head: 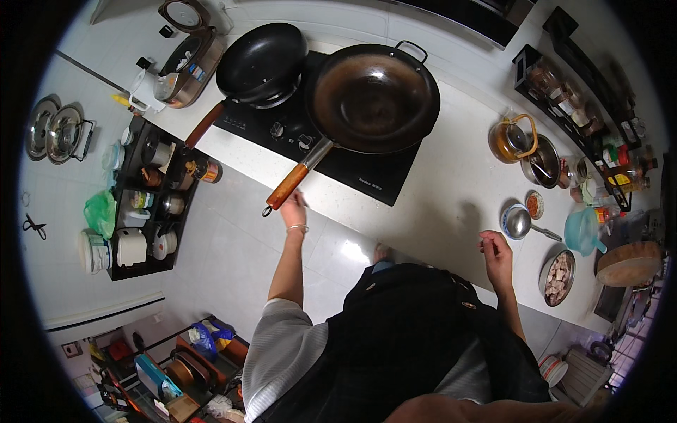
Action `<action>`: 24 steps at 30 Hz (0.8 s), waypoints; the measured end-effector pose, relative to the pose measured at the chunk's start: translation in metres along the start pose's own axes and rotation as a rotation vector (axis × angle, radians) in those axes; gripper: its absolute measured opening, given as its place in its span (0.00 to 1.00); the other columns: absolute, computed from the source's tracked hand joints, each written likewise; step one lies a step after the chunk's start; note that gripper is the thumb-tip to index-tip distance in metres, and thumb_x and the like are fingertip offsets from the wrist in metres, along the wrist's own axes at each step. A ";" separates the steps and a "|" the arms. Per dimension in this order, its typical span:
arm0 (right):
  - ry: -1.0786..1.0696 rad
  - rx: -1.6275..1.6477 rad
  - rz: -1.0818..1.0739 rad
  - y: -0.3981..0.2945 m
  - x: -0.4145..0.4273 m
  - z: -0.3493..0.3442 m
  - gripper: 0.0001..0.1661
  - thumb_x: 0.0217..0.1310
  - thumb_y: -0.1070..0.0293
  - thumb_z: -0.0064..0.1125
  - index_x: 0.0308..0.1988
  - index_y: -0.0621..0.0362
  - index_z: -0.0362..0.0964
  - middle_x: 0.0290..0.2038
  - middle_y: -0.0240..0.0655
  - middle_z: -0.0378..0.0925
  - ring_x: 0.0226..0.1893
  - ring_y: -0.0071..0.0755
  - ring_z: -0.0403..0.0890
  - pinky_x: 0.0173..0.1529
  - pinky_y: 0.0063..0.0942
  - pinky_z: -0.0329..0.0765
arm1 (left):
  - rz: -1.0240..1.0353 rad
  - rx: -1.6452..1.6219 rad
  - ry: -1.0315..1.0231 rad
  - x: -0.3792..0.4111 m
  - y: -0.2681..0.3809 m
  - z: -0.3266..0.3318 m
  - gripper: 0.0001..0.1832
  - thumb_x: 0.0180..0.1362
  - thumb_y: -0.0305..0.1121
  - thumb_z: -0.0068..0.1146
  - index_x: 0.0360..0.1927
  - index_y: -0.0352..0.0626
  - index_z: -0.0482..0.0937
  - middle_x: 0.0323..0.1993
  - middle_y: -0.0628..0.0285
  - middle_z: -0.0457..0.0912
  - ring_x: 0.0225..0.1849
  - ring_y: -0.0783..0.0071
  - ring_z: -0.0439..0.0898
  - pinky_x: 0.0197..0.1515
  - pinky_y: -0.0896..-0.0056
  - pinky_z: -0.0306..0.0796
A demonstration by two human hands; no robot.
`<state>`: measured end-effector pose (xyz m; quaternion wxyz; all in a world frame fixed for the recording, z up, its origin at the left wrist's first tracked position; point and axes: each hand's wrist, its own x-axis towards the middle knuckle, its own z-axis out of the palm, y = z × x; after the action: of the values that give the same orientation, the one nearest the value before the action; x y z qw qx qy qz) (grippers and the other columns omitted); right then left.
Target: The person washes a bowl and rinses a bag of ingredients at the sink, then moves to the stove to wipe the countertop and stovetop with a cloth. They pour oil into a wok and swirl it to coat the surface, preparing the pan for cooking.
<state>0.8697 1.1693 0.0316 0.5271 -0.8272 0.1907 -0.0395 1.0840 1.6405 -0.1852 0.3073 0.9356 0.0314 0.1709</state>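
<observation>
A large wok (375,100) with a wooden handle (287,186) sits on the right side of the black cooktop (365,177). My left hand (294,209) is just beside and partly below that handle; whether its fingers touch it cannot be made out. Over the white counter, my right hand (495,248) has its fingers curled together with nothing visible in them. Near it a metal ladle (517,224) rests in a patterned bowl (503,218). A steel bowl of raw meat chunks (558,280) stands farther right. A black frying pan (262,63) sits tilted on the left burner.
At the right are a glass oil pot (510,140), a steel bowl (540,161), a small dish of red seasoning (534,204), a turquoise container (581,230) and a round wooden board (629,263). A rice cooker (195,69) with its lid up and a black shelf (143,201) are left.
</observation>
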 end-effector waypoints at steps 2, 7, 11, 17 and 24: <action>0.009 0.001 -0.007 0.000 -0.001 -0.002 0.08 0.70 0.75 0.48 0.43 0.64 0.74 0.38 0.34 0.75 0.33 0.23 0.76 0.40 0.22 0.74 | -0.119 0.011 -0.059 0.012 -0.004 -0.007 0.13 0.61 0.31 0.57 0.46 0.34 0.78 0.43 0.45 0.80 0.45 0.46 0.79 0.51 0.53 0.71; -0.007 -0.034 -0.020 -0.004 -0.001 -0.003 0.08 0.69 0.76 0.49 0.42 0.65 0.74 0.38 0.35 0.75 0.34 0.24 0.77 0.41 0.22 0.75 | 0.325 0.167 -0.249 -0.018 0.042 0.016 0.33 0.64 0.41 0.51 0.68 0.32 0.60 0.68 0.45 0.62 0.71 0.52 0.58 0.73 0.54 0.48; -0.016 -0.044 -0.057 -0.003 0.000 -0.003 0.08 0.69 0.76 0.49 0.42 0.65 0.74 0.38 0.35 0.75 0.33 0.25 0.77 0.40 0.22 0.75 | 0.562 -0.007 -0.652 -0.079 0.123 0.032 0.31 0.62 0.39 0.52 0.66 0.34 0.63 0.67 0.45 0.64 0.70 0.51 0.61 0.72 0.54 0.52; 0.008 -0.061 -0.084 -0.002 -0.006 -0.012 0.08 0.69 0.75 0.49 0.42 0.65 0.74 0.38 0.35 0.75 0.33 0.25 0.77 0.39 0.22 0.74 | 0.357 0.008 -0.309 -0.039 0.084 0.022 0.22 0.66 0.35 0.44 0.59 0.30 0.71 0.60 0.44 0.73 0.65 0.52 0.68 0.70 0.55 0.57; 0.024 -0.038 -0.052 0.002 -0.019 -0.017 0.08 0.69 0.75 0.49 0.42 0.64 0.75 0.38 0.35 0.75 0.33 0.25 0.77 0.39 0.22 0.75 | 0.454 0.084 -0.356 -0.031 0.082 0.006 0.21 0.68 0.34 0.42 0.57 0.32 0.73 0.59 0.45 0.74 0.65 0.55 0.69 0.71 0.56 0.55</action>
<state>0.8469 1.1607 0.0395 0.5075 -0.8413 0.1764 -0.0594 1.0534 1.5657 -0.1511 0.2226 0.9459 -0.2262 0.0670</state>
